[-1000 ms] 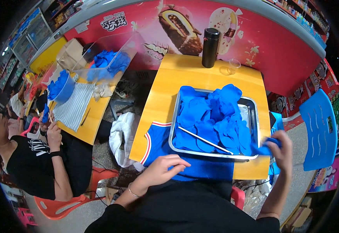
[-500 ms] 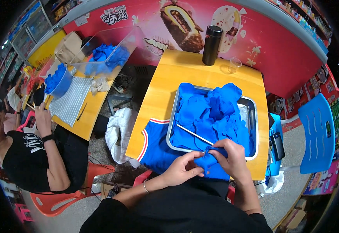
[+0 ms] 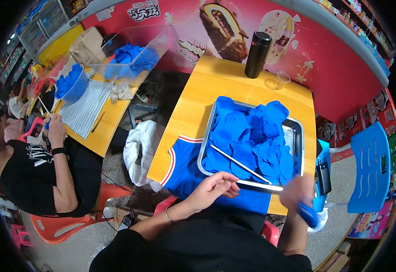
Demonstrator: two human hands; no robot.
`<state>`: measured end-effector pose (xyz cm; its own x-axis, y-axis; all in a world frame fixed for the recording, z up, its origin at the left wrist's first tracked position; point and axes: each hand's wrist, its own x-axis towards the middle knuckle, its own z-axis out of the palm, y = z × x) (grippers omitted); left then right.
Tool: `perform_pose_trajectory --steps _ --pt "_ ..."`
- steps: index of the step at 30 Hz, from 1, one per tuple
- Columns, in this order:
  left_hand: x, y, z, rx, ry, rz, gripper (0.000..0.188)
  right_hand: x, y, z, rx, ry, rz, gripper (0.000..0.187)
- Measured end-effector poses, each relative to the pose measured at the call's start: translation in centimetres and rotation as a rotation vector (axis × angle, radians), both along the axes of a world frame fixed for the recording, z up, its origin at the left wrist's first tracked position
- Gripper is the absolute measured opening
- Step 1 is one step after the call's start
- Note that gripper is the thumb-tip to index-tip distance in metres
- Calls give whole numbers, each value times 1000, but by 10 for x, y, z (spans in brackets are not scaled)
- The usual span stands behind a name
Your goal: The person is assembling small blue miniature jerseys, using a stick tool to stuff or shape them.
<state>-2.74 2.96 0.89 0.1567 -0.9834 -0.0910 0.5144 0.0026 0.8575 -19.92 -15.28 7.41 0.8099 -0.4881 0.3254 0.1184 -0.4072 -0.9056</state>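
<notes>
Right grip (image 3: 297, 192): blurred, yet we judge it clamped on the blue piece; how firmly the fingers pinch we cannot tell.
Blue piece (image 3: 307, 216): hangs below that grip, out past the near right corner of the counter (image 3: 207, 86), not above the tray (image 3: 302, 149). We think a loose pinch during a quick swing could drop it to the floor.
Left grip (image 3: 216, 186): fingers loosely bent and a little apart, nothing in them that we can see, near the tray's near rim. A careless lift there might knock that rim.
Jersey (image 3: 184, 163): blue with red and white trim, it lies partly under the tray. If a forearm or sleeve drags it, we would expect the tray to shift with it.
White stick (image 3: 241, 165): slants across the heap, its lower end close to the near rim. A brushing wrist could roll it off, we reckon.
Heap (image 3: 229, 127): overlapping blue layers, thickest at the left and middle of the tray. Because they are loose and alike, we could pull up two at once, or spill some.
Phone (image 3: 324, 177): beside the counter's right edge, close to the right grip; a wide swing might strike it.
Bottle (image 3: 258, 54): upright at the far edge, well apart from both hands; we see little risk.
</notes>
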Motion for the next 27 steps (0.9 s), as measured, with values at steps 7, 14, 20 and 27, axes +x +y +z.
perform_pose_trajectory --steps 7,14,20,27 --pt "2 4 -2 11 115 -59 23 -25 -3 -2 276 -113 102 19" --pt "4 4 -6 23 232 -91 23 -25 -6 16 318 -112 165 22" --pt "8 4 -6 58 255 -125 21 -11 -18 10 -308 97 -152 19" --pt "7 -2 -10 -12 369 -163 21 -26 -42 8 -651 320 -282 15"
